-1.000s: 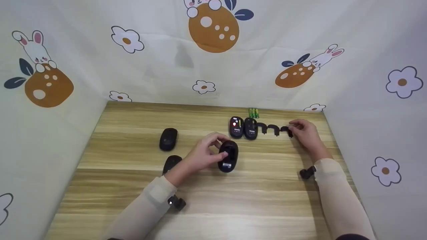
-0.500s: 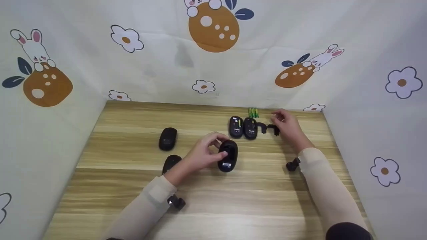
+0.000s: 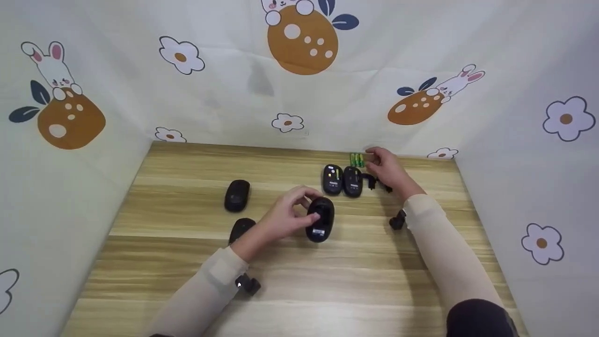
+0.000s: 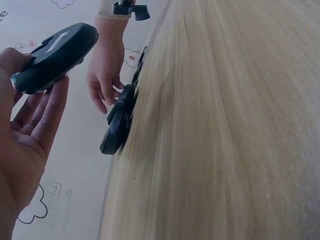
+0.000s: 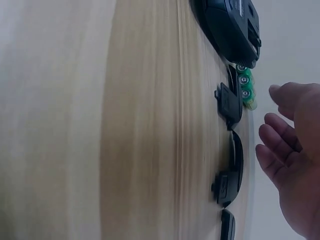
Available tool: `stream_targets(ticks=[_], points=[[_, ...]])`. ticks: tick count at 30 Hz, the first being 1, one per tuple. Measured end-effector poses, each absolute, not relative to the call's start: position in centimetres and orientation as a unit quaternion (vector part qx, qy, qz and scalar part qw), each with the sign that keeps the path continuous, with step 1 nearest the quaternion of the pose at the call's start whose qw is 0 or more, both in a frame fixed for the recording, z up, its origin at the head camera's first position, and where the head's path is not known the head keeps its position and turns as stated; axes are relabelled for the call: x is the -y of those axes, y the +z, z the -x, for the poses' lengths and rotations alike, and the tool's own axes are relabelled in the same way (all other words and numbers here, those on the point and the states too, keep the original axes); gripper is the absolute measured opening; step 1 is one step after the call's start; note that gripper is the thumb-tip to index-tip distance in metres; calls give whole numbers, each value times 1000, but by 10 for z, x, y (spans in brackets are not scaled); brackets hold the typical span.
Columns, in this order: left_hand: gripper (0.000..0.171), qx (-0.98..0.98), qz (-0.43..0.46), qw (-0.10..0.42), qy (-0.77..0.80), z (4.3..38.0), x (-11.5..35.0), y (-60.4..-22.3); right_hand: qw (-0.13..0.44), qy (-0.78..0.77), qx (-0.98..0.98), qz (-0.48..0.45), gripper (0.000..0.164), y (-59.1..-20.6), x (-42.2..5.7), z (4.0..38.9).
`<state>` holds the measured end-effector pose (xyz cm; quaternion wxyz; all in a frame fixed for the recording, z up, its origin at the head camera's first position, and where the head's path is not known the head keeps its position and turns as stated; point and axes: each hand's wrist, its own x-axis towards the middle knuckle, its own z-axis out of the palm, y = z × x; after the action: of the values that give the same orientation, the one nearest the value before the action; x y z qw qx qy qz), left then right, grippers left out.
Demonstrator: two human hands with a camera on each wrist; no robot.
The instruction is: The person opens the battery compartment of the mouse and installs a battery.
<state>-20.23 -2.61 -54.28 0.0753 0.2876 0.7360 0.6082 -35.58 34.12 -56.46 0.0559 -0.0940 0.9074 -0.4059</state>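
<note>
My left hand [image 3: 283, 213] holds a black computer mouse [image 3: 326, 216] above the table, its underside with a white label facing up and the thumb over its battery recess. In the left wrist view that mouse [image 4: 62, 57] sits between thumb and fingers. At the back, my right hand [image 3: 389, 169] hovers just right of several green batteries [image 3: 357, 160]. Its fingers are loosely bent with nothing between them, as the right wrist view also shows. Below it lie black battery covers [image 5: 231, 102] in a row, partly hidden by the hand in the head view.
Two upturned mice [image 3: 332, 179] lie side by side in front of the batteries, each with a battery showing. Two more mice are at the left: one upright mouse [image 3: 237, 195], and another mouse [image 3: 241, 229] partly behind the left forearm. A printed cloth wall [image 3: 224, 103] borders the wooden table [image 3: 187, 262].
My right hand has moved left and back from the row's rightmost battery cover to beside the batteries. My left hand keeps holding the mouse in the same place.
</note>
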Motion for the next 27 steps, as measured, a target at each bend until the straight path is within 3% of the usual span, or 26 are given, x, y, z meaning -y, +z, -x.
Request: stream_targets(ticks=[16,27], points=[[45,-732,-289,76,612,202,25,-543,92,-318,-937,110,56,-566,-332,374],[45,-734,-286,76,611,202,26,-542,113,-316,-935,111,51,-562,-331,376]])
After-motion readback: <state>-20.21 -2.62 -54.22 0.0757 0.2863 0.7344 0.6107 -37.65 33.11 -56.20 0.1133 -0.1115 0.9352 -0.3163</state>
